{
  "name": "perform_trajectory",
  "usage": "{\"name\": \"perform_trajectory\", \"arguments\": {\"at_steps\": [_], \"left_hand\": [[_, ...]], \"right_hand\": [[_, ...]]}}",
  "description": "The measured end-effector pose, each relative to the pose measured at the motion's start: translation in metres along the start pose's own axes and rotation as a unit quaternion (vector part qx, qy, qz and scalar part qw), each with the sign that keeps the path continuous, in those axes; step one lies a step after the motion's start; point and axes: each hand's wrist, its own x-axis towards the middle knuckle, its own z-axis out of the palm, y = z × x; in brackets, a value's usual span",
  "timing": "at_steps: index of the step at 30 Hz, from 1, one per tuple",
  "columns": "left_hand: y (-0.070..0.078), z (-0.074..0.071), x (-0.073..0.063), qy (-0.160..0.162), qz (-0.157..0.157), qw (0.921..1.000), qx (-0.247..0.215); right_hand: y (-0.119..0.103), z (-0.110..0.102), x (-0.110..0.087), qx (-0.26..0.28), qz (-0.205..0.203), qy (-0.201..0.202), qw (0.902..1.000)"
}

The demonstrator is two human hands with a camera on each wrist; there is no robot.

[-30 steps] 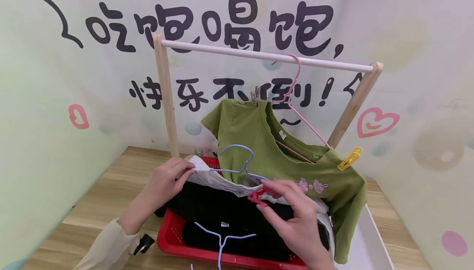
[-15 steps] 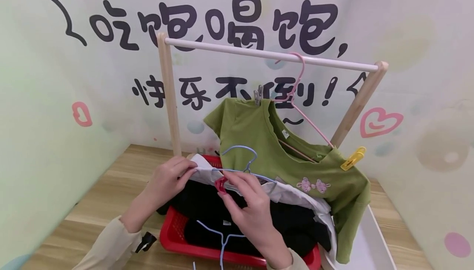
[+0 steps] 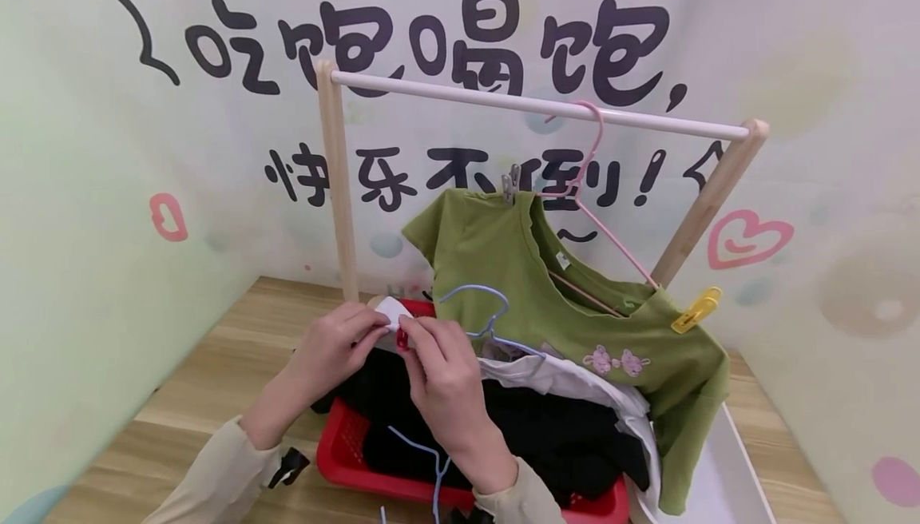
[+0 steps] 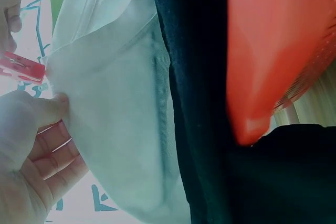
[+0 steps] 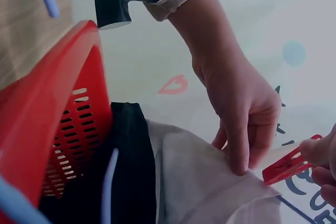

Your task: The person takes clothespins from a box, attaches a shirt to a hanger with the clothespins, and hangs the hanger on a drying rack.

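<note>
My left hand [image 3: 334, 348] pinches the upper left edge of a white garment [image 4: 115, 98] between thumb and fingers. Beside it, my right hand [image 3: 449, 388] holds a red clothespin [image 5: 289, 165] between thumb and fingers. In both wrist views the clothespin's tip is at the garment's edge, close to the left thumb; whether it bites the cloth I cannot tell. A blue hanger [image 3: 489, 297] lies along the garment's top, its left arm partly hidden behind my right hand.
A red basket [image 3: 345, 460] with black clothes [image 3: 553, 436] stands below my hands. Another blue hanger [image 3: 411, 439] lies at its front. Behind, a green shirt [image 3: 474, 252] with grey and yellow clips hangs from a rack [image 3: 467, 93]. A white tray [image 3: 726, 468] is at right.
My right hand has moved left along the garment with the red clothespin, from its middle to beside my left hand. The left hand keeps its pinch on the garment's edge.
</note>
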Motion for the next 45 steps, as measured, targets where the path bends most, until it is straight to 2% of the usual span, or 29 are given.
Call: {"name": "perform_trajectory", "arguments": {"at_steps": [14, 18, 25, 28, 37, 41, 45], "left_hand": [[0.001, -0.001, -0.001, -0.001, 0.021, 0.9998, 0.004], [0.0, 0.0, -0.002, -0.002, 0.022, 0.9997, 0.002], [-0.001, 0.001, -0.003, -0.008, 0.004, 0.9999, 0.005], [-0.002, 0.002, -0.003, -0.008, 0.0, 1.0, 0.002], [-0.005, 0.003, -0.001, -0.01, -0.008, 0.9999, -0.007], [-0.004, 0.002, -0.001, -0.019, -0.016, 0.9997, -0.007], [-0.003, 0.003, -0.001, -0.018, -0.018, 0.9996, -0.013]], "right_hand": [[0.0, 0.005, 0.01, -0.043, -0.011, -0.018, 0.9988], [0.001, 0.006, 0.01, -0.034, 0.002, -0.043, 0.9985], [0.001, 0.003, 0.006, -0.001, 0.038, -0.104, 0.9938], [0.0, -0.005, -0.001, 0.023, 0.054, -0.109, 0.9924], [0.005, -0.042, -0.023, 0.088, 0.083, -0.07, 0.9902], [0.009, -0.059, -0.031, 0.091, 0.095, -0.061, 0.9894], [0.014, -0.076, -0.039, 0.071, 0.106, -0.057, 0.9903]]}}
